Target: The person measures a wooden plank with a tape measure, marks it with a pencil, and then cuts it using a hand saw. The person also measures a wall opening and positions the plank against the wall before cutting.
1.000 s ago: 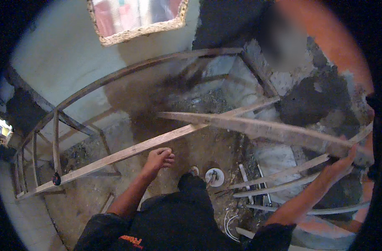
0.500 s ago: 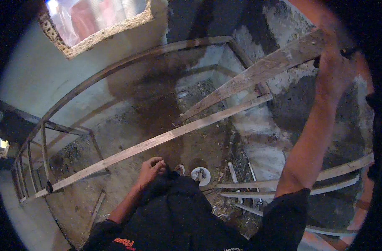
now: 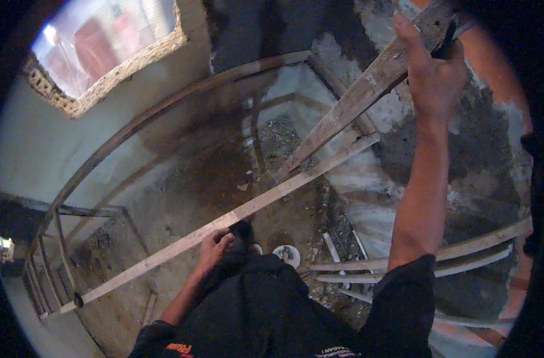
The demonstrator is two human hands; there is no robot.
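A long weathered wooden board (image 3: 355,107) slants from the upper right down toward the middle. My right hand (image 3: 434,83) grips its upper end, the thumb lying along the wood and the arm stretched out. A dark patch beside the fingers cannot be made out. In front of my body my left hand (image 3: 212,250) is closed, its fingers curled close to the near edge of a long pale wooden rail (image 3: 236,215). Whether it touches the rail or holds something small cannot be told. The board's low end comes down behind the rail.
The rail belongs to a wooden frame with a far beam (image 3: 164,104) along the wall. A white round container (image 3: 289,255) stands on the dirt floor near my feet. Loose wooden strips (image 3: 475,246) lie at the right. A rough-edged wall opening (image 3: 105,53) is at upper left.
My right hand has moved left with the board, and its grip shows more plainly. The board's low end has shifted rightward in view. My left hand is now closer to the rail.
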